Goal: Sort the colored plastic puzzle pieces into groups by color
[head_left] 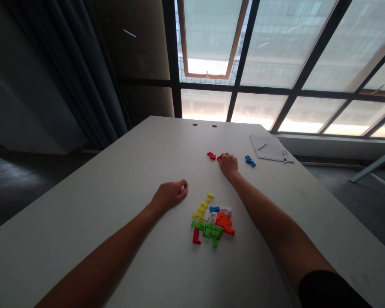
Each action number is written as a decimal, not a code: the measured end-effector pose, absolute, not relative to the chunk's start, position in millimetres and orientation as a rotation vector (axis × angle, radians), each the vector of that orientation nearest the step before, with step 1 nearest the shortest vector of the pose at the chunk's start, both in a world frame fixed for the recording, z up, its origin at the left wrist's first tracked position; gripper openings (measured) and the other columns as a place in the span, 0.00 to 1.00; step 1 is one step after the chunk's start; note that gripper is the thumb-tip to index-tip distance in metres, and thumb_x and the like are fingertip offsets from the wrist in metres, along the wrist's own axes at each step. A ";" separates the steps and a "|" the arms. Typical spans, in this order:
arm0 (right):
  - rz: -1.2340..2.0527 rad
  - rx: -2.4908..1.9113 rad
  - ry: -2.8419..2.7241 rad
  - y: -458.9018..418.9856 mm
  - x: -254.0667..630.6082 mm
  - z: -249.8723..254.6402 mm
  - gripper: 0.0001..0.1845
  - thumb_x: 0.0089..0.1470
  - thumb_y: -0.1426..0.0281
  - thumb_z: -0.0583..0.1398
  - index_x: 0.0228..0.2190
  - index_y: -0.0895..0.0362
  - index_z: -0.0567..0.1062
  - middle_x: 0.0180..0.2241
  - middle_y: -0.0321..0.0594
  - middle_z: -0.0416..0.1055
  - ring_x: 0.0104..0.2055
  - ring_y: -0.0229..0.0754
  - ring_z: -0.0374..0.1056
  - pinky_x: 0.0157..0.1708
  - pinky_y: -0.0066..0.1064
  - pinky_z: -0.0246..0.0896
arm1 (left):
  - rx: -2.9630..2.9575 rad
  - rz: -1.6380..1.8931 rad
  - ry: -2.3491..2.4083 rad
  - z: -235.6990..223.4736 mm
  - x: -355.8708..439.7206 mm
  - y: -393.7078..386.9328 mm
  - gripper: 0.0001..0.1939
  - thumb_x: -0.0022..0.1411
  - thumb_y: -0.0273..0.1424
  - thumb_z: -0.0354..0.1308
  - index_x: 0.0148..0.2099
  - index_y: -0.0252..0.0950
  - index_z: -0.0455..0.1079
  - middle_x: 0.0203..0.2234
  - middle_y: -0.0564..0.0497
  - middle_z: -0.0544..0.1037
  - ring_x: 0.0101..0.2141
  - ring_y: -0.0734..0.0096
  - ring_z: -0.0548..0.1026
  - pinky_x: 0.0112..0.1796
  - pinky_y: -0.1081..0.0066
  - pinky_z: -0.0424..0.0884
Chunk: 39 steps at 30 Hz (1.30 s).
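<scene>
Two hands [169, 196] [228, 166] rest; writing [263, 143] on paper [268, 147] is illegible.

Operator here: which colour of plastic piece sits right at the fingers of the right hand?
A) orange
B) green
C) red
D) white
C: the fingers of the right hand are against a small red plastic piece, away from the main pile.
</scene>
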State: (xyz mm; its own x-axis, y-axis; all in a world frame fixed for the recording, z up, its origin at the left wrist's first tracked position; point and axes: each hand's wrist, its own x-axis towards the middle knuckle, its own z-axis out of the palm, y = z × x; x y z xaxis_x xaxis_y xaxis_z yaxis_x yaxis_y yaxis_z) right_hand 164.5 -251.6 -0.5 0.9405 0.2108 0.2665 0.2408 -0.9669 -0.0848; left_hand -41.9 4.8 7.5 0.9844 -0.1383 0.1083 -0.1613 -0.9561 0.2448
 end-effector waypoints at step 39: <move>-0.233 -1.913 -1.501 -299.0 41.5 -15.0 0.12 0.67 0.71 0.62 0.47 0.48 0.84 0.50 0.42 0.82 0.50 0.46 0.75 0.53 0.45 0.69 | 2.833 0.128 -0.225 5.4 -43.8 7.8 0.15 0.71 0.44 0.50 0.47 0.44 0.74 0.30 0.54 0.82 0.30 0.66 0.77 0.32 0.68 0.63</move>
